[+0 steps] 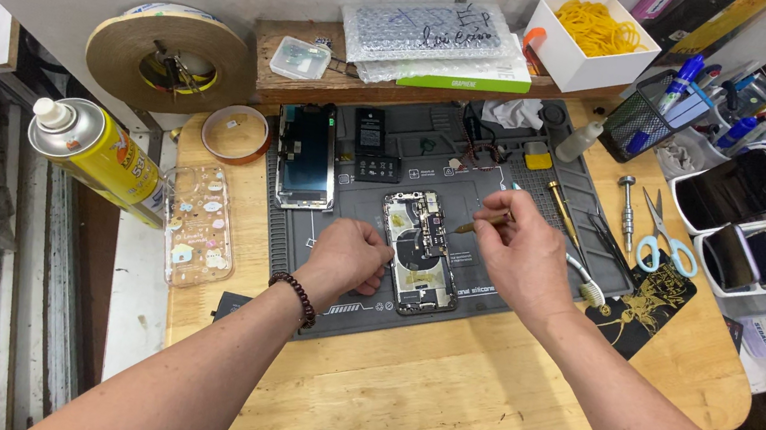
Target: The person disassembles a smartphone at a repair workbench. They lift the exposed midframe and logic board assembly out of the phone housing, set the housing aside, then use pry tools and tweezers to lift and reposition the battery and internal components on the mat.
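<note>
Opened black smartphone chassis (420,251) on grey silicone mat (511,169) | left hand (349,252) curled, steadying its left edge | right hand (521,251) pinching slim brass-tipped screwdriver (483,223) over it

Scissors (660,238), spray can (99,152) (yellow), rubber-band box (591,42).
</note>
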Motion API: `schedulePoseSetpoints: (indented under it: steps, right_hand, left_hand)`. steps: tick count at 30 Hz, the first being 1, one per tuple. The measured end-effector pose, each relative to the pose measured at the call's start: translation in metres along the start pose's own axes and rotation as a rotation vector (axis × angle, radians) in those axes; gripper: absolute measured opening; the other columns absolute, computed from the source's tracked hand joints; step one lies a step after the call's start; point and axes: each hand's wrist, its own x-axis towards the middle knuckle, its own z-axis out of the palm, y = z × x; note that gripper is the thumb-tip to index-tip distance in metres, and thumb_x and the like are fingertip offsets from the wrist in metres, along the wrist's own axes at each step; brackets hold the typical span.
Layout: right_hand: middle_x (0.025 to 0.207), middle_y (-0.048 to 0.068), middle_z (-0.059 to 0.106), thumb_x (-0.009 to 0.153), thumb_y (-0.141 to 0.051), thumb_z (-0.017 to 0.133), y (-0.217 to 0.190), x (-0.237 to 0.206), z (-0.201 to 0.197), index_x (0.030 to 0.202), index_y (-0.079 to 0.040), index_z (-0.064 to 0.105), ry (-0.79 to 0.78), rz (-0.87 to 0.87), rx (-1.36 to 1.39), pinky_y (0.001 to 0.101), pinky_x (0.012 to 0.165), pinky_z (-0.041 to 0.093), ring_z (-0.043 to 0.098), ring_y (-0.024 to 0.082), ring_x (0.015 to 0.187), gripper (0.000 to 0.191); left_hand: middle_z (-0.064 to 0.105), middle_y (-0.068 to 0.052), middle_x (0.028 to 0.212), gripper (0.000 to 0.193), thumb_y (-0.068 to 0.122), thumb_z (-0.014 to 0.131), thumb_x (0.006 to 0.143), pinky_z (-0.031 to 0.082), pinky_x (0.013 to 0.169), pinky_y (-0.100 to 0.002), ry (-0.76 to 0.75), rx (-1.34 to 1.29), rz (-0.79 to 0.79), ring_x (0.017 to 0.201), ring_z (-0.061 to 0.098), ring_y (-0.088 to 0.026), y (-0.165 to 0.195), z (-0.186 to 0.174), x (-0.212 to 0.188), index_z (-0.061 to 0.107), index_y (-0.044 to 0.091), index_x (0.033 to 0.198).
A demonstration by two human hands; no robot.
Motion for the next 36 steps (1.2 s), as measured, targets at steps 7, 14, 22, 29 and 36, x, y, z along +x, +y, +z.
schedulePoseSetpoints:
  steps: [7,14,22,29,36]
  right_hand:
    - [0.102,0.006,0.078,0.093,-0.011,0.068,-0.004,0.006,0.005,0.112,-0.005,0.062,-0.024,-0.016,-0.03,0.0313,0.08,0.06,0.077,0.018,0.091,0.021]
    - [0.104,0.006,0.077,0.094,-0.012,0.065,-0.012,0.007,0.005,0.113,-0.006,0.062,-0.06,0.014,-0.091,0.0333,0.081,0.059,0.076,0.02,0.091,0.021]
    - [0.101,0.008,0.077,0.093,-0.012,0.064,-0.018,0.008,0.005,0.112,-0.006,0.063,-0.051,-0.004,-0.1,0.0348,0.08,0.06,0.077,0.022,0.09,0.02]
    - [0.091,0.014,0.076,0.087,-0.012,0.067,-0.033,0.015,0.001,0.104,-0.005,0.069,-0.128,-0.068,-0.269,0.04,0.073,0.06,0.076,0.03,0.082,0.018]
    - [0.091,0.023,0.074,0.098,-0.028,0.066,-0.044,0.034,0.014,0.103,-0.007,0.073,-0.251,-0.151,-0.657,0.0499,0.082,0.055,0.071,0.041,0.09,0.023]
  left_hand:
    - [0.073,-0.008,0.074,0.014,0.014,0.071,0.092,0.062,0.056,-0.03,-0.01,0.046,0.012,0.061,0.071,-0.017,0.003,-0.002,-0.002,0.07,0.0,0.087]
    - [0.073,-0.007,0.074,0.014,0.014,0.071,0.093,0.062,0.056,-0.029,-0.019,0.054,0.007,0.061,0.071,-0.015,0.005,-0.002,-0.003,0.07,0.001,0.085]
    - [0.073,-0.008,0.073,0.015,0.013,0.071,0.092,0.062,0.055,-0.03,-0.022,0.028,0.015,0.06,0.071,-0.016,0.001,-0.002,0.002,0.069,0.0,0.085]
    - [0.073,-0.009,0.074,0.015,0.013,0.072,0.091,0.063,0.054,-0.031,-0.022,0.012,0.008,0.06,0.072,-0.017,0.0,-0.001,0.004,0.069,-0.001,0.084]
    - [0.073,-0.008,0.075,0.013,0.012,0.072,0.091,0.062,0.055,-0.03,-0.032,0.002,-0.009,0.062,0.072,-0.016,0.001,-0.001,0.005,0.07,0.001,0.087]
